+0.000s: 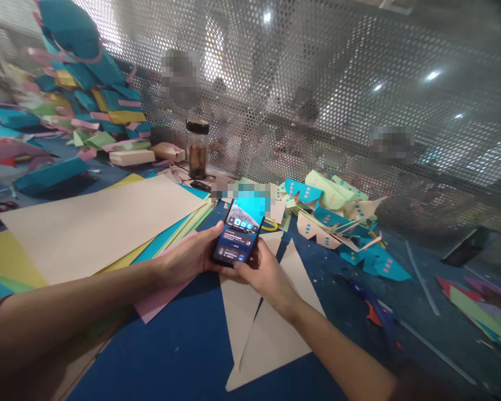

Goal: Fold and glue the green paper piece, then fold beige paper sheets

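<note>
Both hands hold a smartphone (236, 238), its screen lit and tilted up toward me. My left hand (192, 250) is closed around the phone's left side, thumb along the edge. The fingers of my right hand (267, 273) wrap its lower right corner, with the thumb at the bottom of the screen. Beneath the hands lie cut cream paper pieces (279, 328) on the blue table (150, 362). A stack of coloured paper with a cream sheet (108, 223) on top lies left of the phone. Yellow scissor handles (270, 225) show partly behind it.
A lidded jar (197, 149) stands behind the paper stack. Folded paper boats (334, 211) sit at right, near a blue glue gun (376, 309) and clear glue sticks (438, 353). A tall paper model (92, 83) rises at back left. A perforated metal screen (275, 83) bounds the table.
</note>
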Motion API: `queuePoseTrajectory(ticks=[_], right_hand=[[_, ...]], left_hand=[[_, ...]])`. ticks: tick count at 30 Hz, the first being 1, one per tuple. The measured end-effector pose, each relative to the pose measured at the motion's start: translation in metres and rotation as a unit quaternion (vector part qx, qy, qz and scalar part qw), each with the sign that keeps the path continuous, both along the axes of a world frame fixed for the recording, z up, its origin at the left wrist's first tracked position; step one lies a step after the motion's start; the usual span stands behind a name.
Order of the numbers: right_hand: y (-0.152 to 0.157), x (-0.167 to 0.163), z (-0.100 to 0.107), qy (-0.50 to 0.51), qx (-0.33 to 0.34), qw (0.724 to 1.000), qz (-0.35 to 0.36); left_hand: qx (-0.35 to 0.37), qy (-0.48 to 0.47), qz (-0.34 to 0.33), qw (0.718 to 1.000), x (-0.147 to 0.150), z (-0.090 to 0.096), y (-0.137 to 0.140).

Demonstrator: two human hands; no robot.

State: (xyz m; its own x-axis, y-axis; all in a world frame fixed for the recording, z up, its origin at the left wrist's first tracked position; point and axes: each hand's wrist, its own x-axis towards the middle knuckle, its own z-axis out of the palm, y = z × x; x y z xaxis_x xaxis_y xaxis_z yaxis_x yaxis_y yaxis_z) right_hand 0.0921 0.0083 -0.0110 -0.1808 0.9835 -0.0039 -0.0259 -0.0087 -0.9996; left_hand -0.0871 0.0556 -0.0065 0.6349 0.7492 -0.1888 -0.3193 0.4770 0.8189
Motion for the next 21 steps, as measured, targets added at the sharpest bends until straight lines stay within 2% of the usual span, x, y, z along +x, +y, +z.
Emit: queuePoseTrajectory(ticks=[8, 21], right_hand=[[0.0003, 0.0005, -0.0039, 0.016, 0.006, 1.0, 0.007], [0.0016, 0.0025, -0.0057, 0.008, 0.014, 1.0, 0.012]], left_hand=[[0.022, 0.009, -0.011, 1.0, -0.0014, -0.0046, 0.0016], [0.023, -0.006, -0.022, 0.999, -0.0011, -0.0011, 0.0]])
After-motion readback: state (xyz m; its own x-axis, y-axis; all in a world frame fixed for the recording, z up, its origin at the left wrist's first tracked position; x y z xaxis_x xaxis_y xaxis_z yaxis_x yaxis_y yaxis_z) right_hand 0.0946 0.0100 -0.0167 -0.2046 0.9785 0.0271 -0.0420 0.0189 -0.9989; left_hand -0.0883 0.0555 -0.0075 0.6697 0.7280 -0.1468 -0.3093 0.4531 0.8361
